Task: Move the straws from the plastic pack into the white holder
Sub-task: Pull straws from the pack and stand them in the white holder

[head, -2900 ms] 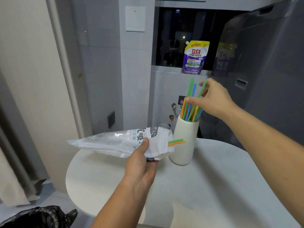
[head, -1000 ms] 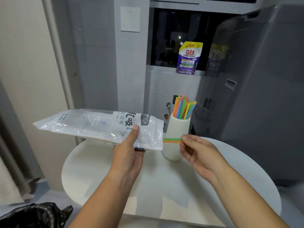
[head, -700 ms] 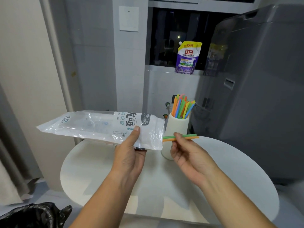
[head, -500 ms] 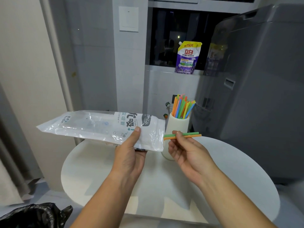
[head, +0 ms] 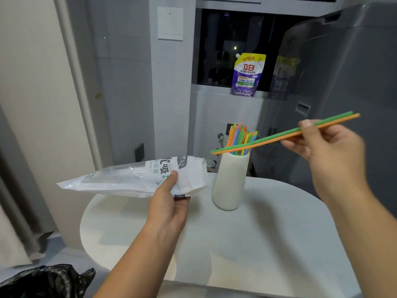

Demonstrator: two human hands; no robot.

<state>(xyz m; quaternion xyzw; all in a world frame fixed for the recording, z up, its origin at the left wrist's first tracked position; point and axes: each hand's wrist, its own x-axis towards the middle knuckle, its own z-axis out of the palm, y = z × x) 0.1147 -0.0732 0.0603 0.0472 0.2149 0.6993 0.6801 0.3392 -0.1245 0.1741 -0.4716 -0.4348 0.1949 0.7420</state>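
Your right hand (head: 326, 147) pinches two straws (head: 279, 135), green and orange, their free ends crossing above the holder (head: 229, 179) of straws, while your left hand (head: 169, 203) grips the pack (head: 133, 179) beside it.

Purple detergent pouch (head: 247, 75) up on the window ledge, black bin bag (head: 43, 281) low left, round white tabletop (head: 268, 244) below.

Round white surface (head: 279, 233); grey tiled wall (head: 129, 82) behind — dark window (head: 217, 39) above, detergent pouch (head: 248, 75) on sill; grey appliance (head: 348, 72) at right.
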